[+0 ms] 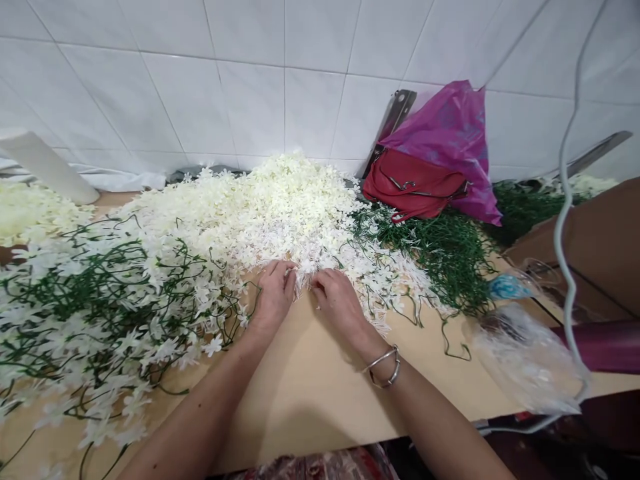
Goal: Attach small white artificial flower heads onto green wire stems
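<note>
A big heap of small white artificial flowers [270, 207] lies on the wooden table [310, 387]. My left hand [274, 293] rests at the heap's near edge, fingers pinched on a white flower. My right hand [336, 298], with metal bangles [385, 367] on the wrist, is right beside it, fingers curled onto the same small cluster of flowers [304, 270]. To the left lie green wire stems with white flowers attached [95, 300].
Bare green stems [445, 253] are piled at the right. A red handbag [413, 183] and a purple plastic bag [450, 133] lean on the tiled wall. Clear plastic bags [525, 353], a grey cable [565, 220] and a brown box [590, 233] sit at the right edge.
</note>
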A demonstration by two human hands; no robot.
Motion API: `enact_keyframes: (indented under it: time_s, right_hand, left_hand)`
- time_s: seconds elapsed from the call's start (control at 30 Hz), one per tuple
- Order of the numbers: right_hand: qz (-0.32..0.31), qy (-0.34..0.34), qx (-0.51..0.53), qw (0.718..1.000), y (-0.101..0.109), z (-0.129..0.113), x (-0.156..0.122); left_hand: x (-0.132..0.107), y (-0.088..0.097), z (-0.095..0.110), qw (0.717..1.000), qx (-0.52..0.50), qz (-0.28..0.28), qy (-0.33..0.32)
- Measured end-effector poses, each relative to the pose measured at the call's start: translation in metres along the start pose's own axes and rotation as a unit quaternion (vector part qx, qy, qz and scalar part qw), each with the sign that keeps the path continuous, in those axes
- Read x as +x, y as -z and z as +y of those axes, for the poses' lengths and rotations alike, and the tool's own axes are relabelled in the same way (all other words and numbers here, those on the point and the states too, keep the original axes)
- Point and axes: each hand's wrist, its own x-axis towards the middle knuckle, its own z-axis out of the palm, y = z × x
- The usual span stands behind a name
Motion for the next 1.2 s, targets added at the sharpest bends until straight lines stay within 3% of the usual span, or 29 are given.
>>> enact_keyframes:
  time_s: [0.07, 0.2, 0.27, 0.4, 0.53, 0.7, 0.8, 0.93, 1.03, 1.13, 1.2]
  right_hand:
    - [0.035, -0.005, 0.021, 0.999, 0.002, 0.006, -0.004]
    - [0.189, -0.05, 0.035, 0.98, 0.008, 0.027, -0.005]
    - [0.228, -0.075, 0.017, 0.971, 0.01, 0.038, 0.0]
    - [0.208, -0.064, 0.05, 0.975, 0.011, 0.045, 0.005]
    - [0.214, -0.025, 0.123, 0.969, 0.015, 0.035, -0.001]
    - [0.094, 0.11, 0.137, 0.98, 0.021, 0.022, -0.009]
    - [0.106, 0.127, 0.143, 0.976, 0.024, 0.021, -0.009]
    - [0.176, 0.045, 0.15, 0.972, 0.027, 0.031, -0.007]
    - [0.175, 0.025, 0.15, 0.973, 0.025, 0.038, -0.006]
    - [0.138, 0.034, 0.137, 0.98, 0.021, 0.038, -0.006]
    - [0.111, 0.042, 0.133, 0.984, 0.02, 0.034, -0.007]
  left_hand:
    - [0.0, 0.0, 0.001, 1.0, 0.002, 0.015, 0.0]
    - [-0.001, -0.003, 0.006, 0.999, 0.008, 0.029, -0.019]
    - [-0.001, -0.004, 0.009, 0.999, 0.016, 0.031, -0.028]
    - [-0.002, -0.002, 0.016, 0.998, 0.044, 0.027, -0.046]
    - [-0.005, 0.002, 0.027, 0.993, 0.085, 0.028, -0.08]
    - [-0.007, 0.005, 0.031, 0.982, 0.126, -0.013, -0.137]
    - [-0.006, 0.006, 0.028, 0.99, 0.086, -0.012, -0.111]
    - [-0.01, 0.011, 0.032, 0.996, 0.044, 0.045, -0.067]
    - [-0.022, 0.019, 0.04, 0.998, -0.014, 0.063, -0.012]
    - [-0.04, 0.029, 0.044, 0.995, -0.082, -0.012, 0.049]
    - [-0.049, 0.037, 0.043, 0.994, -0.074, -0.054, 0.057]
